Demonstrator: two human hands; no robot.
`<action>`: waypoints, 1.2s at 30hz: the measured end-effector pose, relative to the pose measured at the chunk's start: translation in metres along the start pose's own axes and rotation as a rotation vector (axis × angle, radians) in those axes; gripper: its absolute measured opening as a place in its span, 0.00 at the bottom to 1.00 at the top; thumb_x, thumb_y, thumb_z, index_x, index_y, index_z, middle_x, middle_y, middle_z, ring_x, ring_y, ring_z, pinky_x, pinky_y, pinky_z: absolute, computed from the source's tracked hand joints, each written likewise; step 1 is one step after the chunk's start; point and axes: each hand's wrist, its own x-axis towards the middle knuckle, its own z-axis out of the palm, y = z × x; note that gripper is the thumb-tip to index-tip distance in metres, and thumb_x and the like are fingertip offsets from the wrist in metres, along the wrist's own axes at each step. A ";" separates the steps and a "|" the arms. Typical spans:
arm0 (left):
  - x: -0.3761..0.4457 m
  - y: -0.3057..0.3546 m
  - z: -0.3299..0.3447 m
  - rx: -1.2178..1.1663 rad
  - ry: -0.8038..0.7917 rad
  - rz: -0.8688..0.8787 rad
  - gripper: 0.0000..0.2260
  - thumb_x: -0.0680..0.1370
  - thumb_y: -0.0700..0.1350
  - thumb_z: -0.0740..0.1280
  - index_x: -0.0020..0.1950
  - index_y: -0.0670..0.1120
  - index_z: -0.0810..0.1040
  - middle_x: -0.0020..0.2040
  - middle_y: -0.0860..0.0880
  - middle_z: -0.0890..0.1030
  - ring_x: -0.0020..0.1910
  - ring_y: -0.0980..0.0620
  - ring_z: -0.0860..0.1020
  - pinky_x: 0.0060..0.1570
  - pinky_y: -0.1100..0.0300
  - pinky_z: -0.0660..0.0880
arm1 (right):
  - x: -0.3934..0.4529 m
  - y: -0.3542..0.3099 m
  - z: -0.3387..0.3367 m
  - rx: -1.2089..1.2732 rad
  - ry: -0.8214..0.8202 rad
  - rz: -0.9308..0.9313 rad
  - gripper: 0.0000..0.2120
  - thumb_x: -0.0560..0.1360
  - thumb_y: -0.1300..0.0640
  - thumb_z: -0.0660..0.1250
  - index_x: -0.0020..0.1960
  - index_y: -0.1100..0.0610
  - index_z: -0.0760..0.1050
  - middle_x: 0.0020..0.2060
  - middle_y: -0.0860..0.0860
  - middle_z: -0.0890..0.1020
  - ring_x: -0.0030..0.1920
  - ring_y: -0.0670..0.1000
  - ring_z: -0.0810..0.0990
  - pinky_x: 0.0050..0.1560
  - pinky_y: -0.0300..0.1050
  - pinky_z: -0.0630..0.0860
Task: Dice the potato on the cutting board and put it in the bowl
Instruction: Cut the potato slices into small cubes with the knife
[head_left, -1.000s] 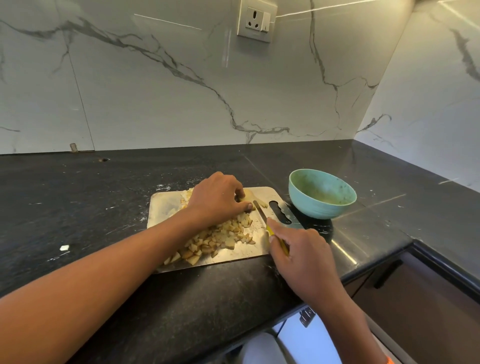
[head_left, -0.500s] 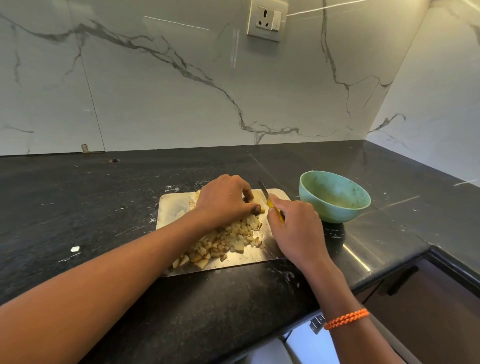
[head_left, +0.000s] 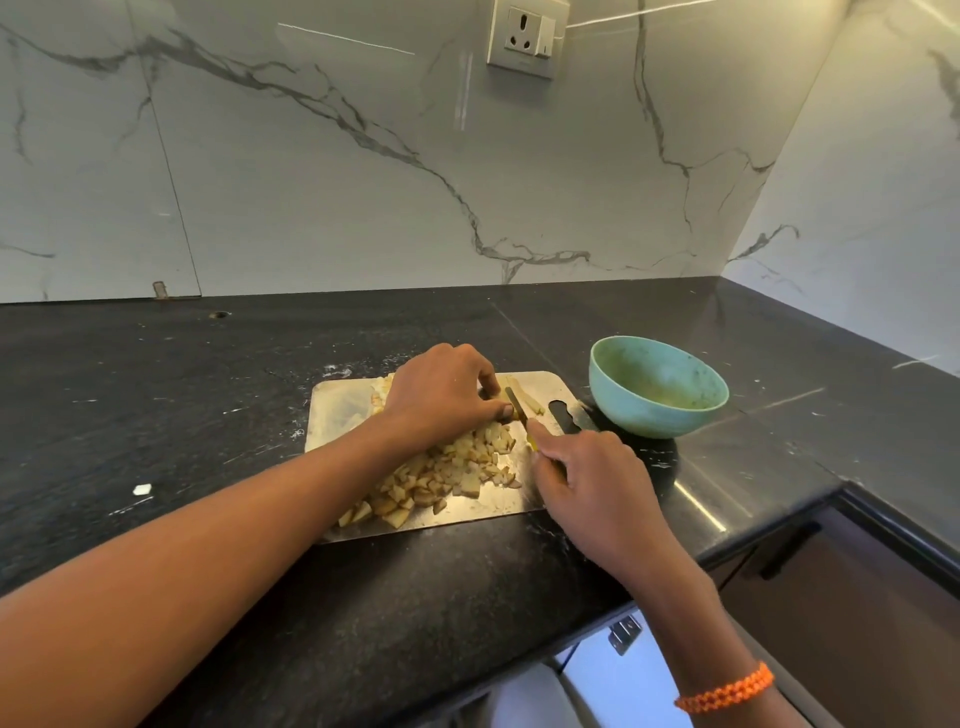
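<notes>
Knife (head_left: 517, 408) slid back beside the bowl (head_left: 657, 387); right hand (head_left: 587, 478) grips its handle, left hand (head_left: 441, 400) pinches slippery potato strips (head_left: 524, 396) near their ends

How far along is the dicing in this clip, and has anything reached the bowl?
Mostly done: a pile of diced potato lies on the cutting board. In hand: the left hand holds potato strips while the right hand works the knife at them. Left: finishing those strips and moving everything into the bowl, which shows no dice yet.
</notes>
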 end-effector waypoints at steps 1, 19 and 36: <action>0.000 0.000 0.000 0.000 -0.004 -0.003 0.17 0.74 0.65 0.75 0.54 0.55 0.88 0.58 0.56 0.86 0.54 0.55 0.82 0.44 0.58 0.79 | -0.007 0.000 -0.002 -0.010 0.000 -0.012 0.19 0.83 0.52 0.62 0.73 0.48 0.74 0.34 0.45 0.81 0.33 0.45 0.74 0.32 0.45 0.67; 0.000 0.001 -0.002 -0.012 0.007 -0.027 0.17 0.72 0.66 0.76 0.51 0.55 0.88 0.59 0.55 0.85 0.55 0.54 0.82 0.45 0.58 0.79 | 0.010 -0.010 0.000 -0.017 0.006 0.041 0.18 0.83 0.52 0.61 0.71 0.48 0.77 0.41 0.48 0.84 0.40 0.48 0.78 0.39 0.48 0.75; 0.001 0.000 -0.003 0.006 -0.003 -0.036 0.15 0.74 0.65 0.75 0.52 0.57 0.88 0.57 0.56 0.86 0.52 0.55 0.82 0.42 0.58 0.78 | 0.032 -0.009 0.011 -0.027 0.002 0.037 0.18 0.83 0.52 0.60 0.70 0.49 0.78 0.37 0.48 0.81 0.37 0.48 0.77 0.32 0.45 0.68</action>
